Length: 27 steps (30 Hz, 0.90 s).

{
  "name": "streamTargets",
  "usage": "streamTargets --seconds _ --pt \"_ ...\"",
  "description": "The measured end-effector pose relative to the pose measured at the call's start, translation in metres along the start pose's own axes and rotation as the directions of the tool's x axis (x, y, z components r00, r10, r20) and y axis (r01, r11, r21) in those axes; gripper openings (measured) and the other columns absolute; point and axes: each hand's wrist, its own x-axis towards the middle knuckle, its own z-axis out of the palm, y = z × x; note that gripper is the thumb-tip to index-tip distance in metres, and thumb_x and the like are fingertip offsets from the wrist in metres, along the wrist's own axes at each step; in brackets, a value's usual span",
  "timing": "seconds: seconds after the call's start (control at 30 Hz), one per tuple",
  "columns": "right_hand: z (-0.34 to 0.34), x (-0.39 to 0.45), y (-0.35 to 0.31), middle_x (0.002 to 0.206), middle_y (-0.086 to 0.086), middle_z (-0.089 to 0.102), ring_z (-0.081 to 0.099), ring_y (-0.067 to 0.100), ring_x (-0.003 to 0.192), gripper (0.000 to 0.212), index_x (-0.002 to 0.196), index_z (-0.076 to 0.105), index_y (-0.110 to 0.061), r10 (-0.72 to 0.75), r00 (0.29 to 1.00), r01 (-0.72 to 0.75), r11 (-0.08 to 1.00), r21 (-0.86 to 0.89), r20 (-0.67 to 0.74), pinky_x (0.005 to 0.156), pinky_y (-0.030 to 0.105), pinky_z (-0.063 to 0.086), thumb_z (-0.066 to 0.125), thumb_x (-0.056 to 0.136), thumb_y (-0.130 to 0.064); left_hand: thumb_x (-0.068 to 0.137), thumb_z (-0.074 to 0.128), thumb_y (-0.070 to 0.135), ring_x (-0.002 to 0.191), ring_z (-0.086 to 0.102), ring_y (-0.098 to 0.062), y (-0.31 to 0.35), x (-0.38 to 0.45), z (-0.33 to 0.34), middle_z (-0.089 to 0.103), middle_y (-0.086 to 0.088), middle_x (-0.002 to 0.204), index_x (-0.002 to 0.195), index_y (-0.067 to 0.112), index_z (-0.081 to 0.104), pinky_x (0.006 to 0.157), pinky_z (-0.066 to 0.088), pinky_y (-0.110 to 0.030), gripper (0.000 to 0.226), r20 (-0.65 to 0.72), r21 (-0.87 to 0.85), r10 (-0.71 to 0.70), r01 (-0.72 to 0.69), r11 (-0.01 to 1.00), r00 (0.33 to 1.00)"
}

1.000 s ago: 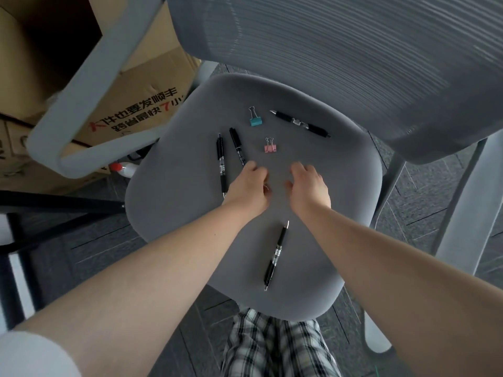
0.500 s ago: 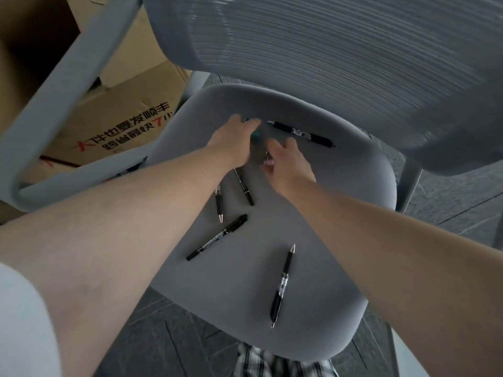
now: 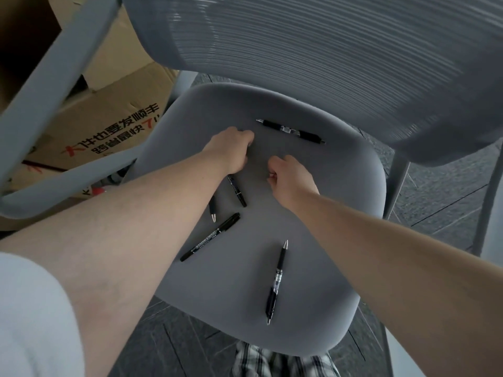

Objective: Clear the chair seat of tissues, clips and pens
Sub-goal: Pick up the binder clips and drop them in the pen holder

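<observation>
The grey chair seat carries several black pens. One pen lies near the backrest, another pen near the front, and a black marker left of centre. A short pen and a pen tip stick out from under my left forearm. My left hand is a closed fist on the seat where the teal clip lay, and the clip is hidden. My right hand is closed too, with a bit of pink clip showing at its fingers. No clips lie loose on the seat.
The mesh backrest overhangs the seat's far side. A grey armrest runs along the left, with printed cardboard boxes behind it. Dark floor tiles surround the chair. Plaid fabric shows below the front edge.
Both hands moved up the seat onto the teal and pink clips and closed. The clips no longer lie on the seat. A marker has come into view at centre left.
</observation>
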Motion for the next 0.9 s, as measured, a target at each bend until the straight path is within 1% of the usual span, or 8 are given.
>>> streamTargets --seconds 0.13,0.27,0.4,0.53,0.63,0.73,0.83,0.9 --pt "0.002 -0.012 0.001 0.106 0.013 0.05 0.052 0.036 0.093 0.011 0.1 0.055 -0.009 0.059 0.998 -0.059 0.996 0.07 0.003 0.072 0.035 0.046 0.047 0.093 -0.013 0.086 0.053 0.01 0.098 0.054 -0.04 0.0 -0.01 -0.002 0.049 -0.019 0.114 0.113 0.011 0.053 0.083 0.049 -0.045 0.027 0.001 -0.055 -0.015 0.015 0.998 1.0" --pt "-0.007 -0.022 -0.002 0.104 0.012 0.049 0.045 0.031 0.084 0.012 0.101 0.054 -0.007 0.034 0.999 -0.035 0.998 0.043 0.016 0.067 0.032 0.041 0.044 0.093 -0.011 0.085 0.051 0.008 0.094 0.055 -0.037 0.005 -0.028 -0.009 0.051 -0.016 0.111 0.108 0.012 0.053 0.077 0.048 -0.039 0.023 -0.036 -0.116 -0.033 0.029 0.993 0.999" --pt "-0.031 -0.033 -0.01 0.097 0.01 0.045 0.048 0.032 0.082 0.012 0.095 0.054 -0.007 -0.009 1.0 0.009 1.0 0.011 0.009 0.066 0.032 0.042 0.044 0.089 -0.005 0.083 0.05 0.006 0.093 0.057 -0.037 0.013 -0.057 -0.025 0.054 -0.014 0.108 0.105 0.014 0.054 0.071 0.046 -0.035 0.024 -0.049 -0.13 -0.073 0.066 0.989 0.996" --pt "-0.066 -0.042 -0.034 0.095 0.009 0.045 0.052 0.033 0.083 0.008 0.092 0.054 -0.008 -0.085 0.996 0.086 0.995 -0.042 0.019 0.069 0.035 0.045 0.046 0.087 -0.006 0.084 0.051 0.007 0.094 0.057 -0.036 0.017 -0.098 -0.057 0.055 -0.016 0.107 0.106 0.009 0.054 0.067 0.035 -0.03 0.022 -0.103 -0.132 -0.081 0.067 0.989 0.991" --pt "-0.093 -0.051 -0.062 0.093 0.007 0.045 0.054 0.034 0.084 0.006 0.085 0.051 -0.012 -0.157 0.987 0.159 0.986 -0.054 0.035 0.067 0.034 0.044 0.047 0.087 -0.007 0.085 0.053 0.008 0.092 0.057 -0.035 0.016 -0.136 -0.084 0.053 -0.014 0.106 0.109 0.01 0.053 0.067 0.037 -0.031 0.024 -0.142 -0.119 -0.105 0.089 0.989 0.984" --pt "-0.116 -0.063 -0.097 0.097 0.009 0.046 0.054 0.034 0.085 0.008 0.093 0.056 -0.009 -0.242 0.97 0.244 0.967 -0.074 0.037 0.068 0.034 0.045 0.049 0.089 -0.011 0.087 0.053 0.009 0.088 0.058 -0.034 0.017 -0.181 -0.112 0.051 -0.012 0.102 0.111 0.012 0.053 0.067 0.041 -0.034 0.025 -0.202 -0.118 -0.131 0.109 0.987 0.97" --pt "-0.134 -0.08 -0.138 0.096 0.007 0.043 0.053 0.032 0.086 0.01 0.095 0.057 -0.008 -0.342 0.937 0.347 0.931 -0.11 0.065 0.073 0.036 0.046 0.051 0.089 -0.013 0.088 0.052 0.008 0.082 0.054 -0.03 0.012 -0.235 -0.136 0.044 -0.007 0.097 0.112 0.012 0.053 0.068 0.038 -0.032 0.024 -0.24 -0.131 -0.188 0.16 0.978 0.952" --pt "-0.142 -0.092 -0.167 0.097 0.007 0.048 0.053 0.03 0.086 0.01 0.095 0.058 -0.009 -0.41 0.907 0.419 0.899 -0.129 0.096 0.074 0.034 0.046 0.053 0.089 -0.014 0.089 0.051 0.009 0.086 0.057 -0.031 0.002 -0.271 -0.146 0.049 -0.008 0.101 0.113 0.015 0.053 0.069 0.041 -0.033 0.024 -0.258 -0.14 -0.231 0.201 0.97 0.938"
